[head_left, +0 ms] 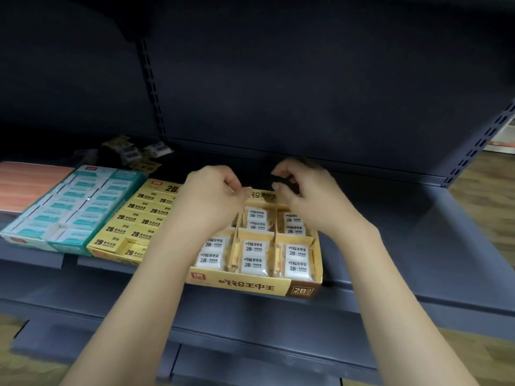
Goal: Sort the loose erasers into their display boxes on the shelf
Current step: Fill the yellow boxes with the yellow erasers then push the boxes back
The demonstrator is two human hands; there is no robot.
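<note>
A yellow display box (pixel 250 286) with divided compartments sits on the shelf, holding several white wrapped 2B erasers (pixel 255 257). My left hand (pixel 211 193) pinches the back flap of this box (pixel 262 195) at its left end. My right hand (pixel 303 190) is curled over the flap's right end, holding it between thumb and fingers. A heap of loose wrapped erasers (pixel 133 153) lies at the back left of the shelf, in shadow. My hands hide the box's rear compartments.
Left of the box stand a yellow box of 2B erasers (pixel 139 218), a teal and white box (pixel 72 204) and an orange pack (pixel 25 185). The grey shelf (pixel 418 246) stretches to the right; a slotted upright (pixel 152 90) rises behind.
</note>
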